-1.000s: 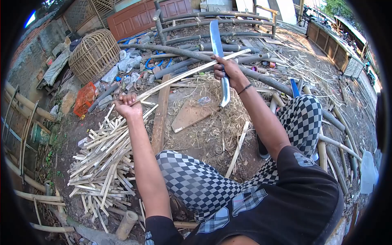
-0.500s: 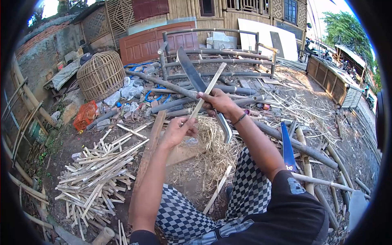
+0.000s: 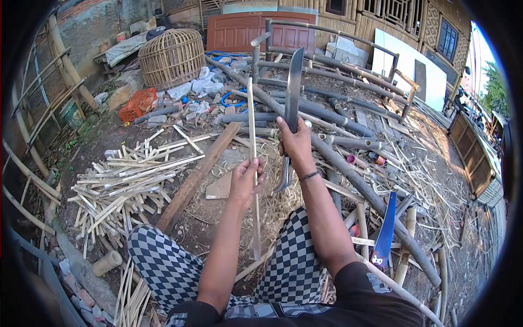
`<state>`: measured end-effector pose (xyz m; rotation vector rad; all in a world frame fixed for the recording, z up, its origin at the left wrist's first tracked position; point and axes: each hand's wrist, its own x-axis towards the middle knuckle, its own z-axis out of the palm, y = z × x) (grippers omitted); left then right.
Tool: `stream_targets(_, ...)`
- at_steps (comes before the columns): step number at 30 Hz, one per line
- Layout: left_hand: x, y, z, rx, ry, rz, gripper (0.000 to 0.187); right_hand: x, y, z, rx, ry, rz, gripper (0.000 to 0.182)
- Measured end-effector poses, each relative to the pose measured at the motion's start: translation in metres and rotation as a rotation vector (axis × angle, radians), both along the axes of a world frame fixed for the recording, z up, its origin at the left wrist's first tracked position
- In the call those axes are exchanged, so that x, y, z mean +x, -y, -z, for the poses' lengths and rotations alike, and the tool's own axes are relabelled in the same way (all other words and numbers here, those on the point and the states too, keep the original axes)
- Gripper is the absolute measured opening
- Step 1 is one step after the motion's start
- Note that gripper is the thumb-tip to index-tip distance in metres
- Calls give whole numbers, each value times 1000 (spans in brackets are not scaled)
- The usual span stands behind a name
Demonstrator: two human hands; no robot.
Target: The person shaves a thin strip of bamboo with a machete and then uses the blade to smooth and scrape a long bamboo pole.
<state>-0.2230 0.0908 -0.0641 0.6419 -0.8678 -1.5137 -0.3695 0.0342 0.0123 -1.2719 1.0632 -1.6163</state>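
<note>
My left hand (image 3: 246, 181) is closed around a thin bamboo strip (image 3: 252, 125), which stands nearly upright with its lower end between my knees. To its right, my right hand (image 3: 296, 143) grips a machete (image 3: 292, 87) by its curved handle, the broad blade pointing up and away from me. Blade and strip are apart. Below my hands, pale shavings cover the ground, and a flat board piece (image 3: 219, 187) lies left of them. A wooden plank (image 3: 199, 177) slants beside my left forearm.
A heap of split bamboo strips (image 3: 128, 188) lies at left. A blue handsaw (image 3: 385, 231) and bamboo poles (image 3: 406, 240) are at right. Farther off are a woven bamboo cage (image 3: 171, 59), an orange crate (image 3: 138, 104), rubble and a bamboo frame (image 3: 332, 73).
My hands have moved apart, and the right one no longer touches the strip. Strip and machete now stand more upright. The view has shifted left.
</note>
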Motion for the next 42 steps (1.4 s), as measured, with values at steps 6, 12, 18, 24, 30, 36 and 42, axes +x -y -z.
stream_targets(6,11,-43,-12,-63,48,-43,29,34,-30,-3,10,-27,-229,31)
stream_targets(12,32,-83,-7,-101,62,-122,38,63,-48,4,98,77,-475,36)
stream_targets(18,40,-109,0,-62,113,-206,43,77,-51,13,121,-22,-632,35)
stream_targets(24,38,-109,7,-18,174,-186,42,71,-45,23,132,-50,-684,33)
stream_targets(30,43,-96,37,74,122,-52,43,65,-37,30,193,27,-592,28)
stream_targets(36,63,-89,75,55,298,90,31,60,-12,43,265,105,-376,23)
stream_targets(42,66,-85,83,112,58,96,27,63,-7,48,242,4,-271,28)
